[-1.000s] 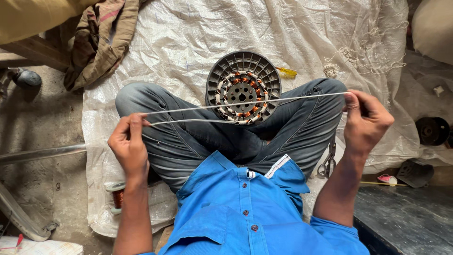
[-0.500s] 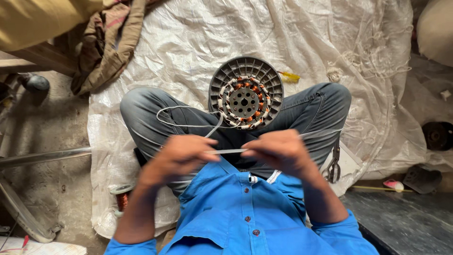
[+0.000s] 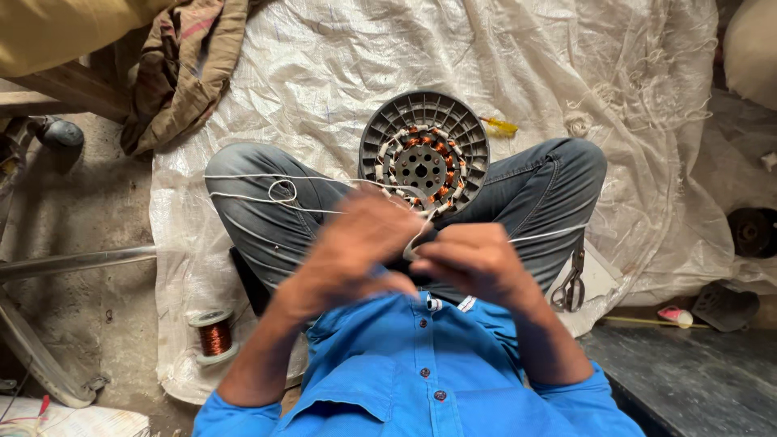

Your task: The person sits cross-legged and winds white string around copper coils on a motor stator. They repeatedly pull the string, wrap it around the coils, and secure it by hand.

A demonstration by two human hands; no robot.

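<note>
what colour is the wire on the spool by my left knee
Copper-orange wire on the spool, seen in the head view.

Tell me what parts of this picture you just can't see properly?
- Left hand, head view: blurred, so its grip on the white cord is unclear.
- Right hand: fingertips hidden behind the left hand.
- Round motor part: lower edge covered by the hands.
- Scissors: partly hidden by the knee.

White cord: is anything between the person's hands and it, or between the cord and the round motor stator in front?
Nothing visible. Both the left hand and right hand already hold the white cord, and it runs unblocked up to the stator between the knees.
</note>
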